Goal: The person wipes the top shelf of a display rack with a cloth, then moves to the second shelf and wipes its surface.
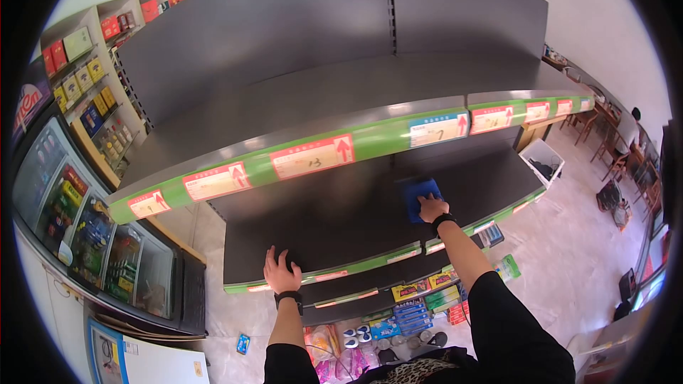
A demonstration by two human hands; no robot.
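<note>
My right hand [432, 208] presses a blue cloth [420, 195] onto the dark lower shelf [334, 213], its fingers bent over the cloth. Part of the cloth is hidden under the hand. Farther left, my left hand [282, 272] rests at the front edge of the same shelf with its fingers apart, holding nothing. A green price strip [334, 275] runs along that edge, beside the left hand. Both wrists wear dark bands.
Above my hands juts an upper shelf [356, 85] with a green label strip [384, 139]. Packaged goods [409, 318] lie below. A drinks fridge [99, 227] stands left; a white bin [542, 160] is at the right end. A person [629, 131] sits far right.
</note>
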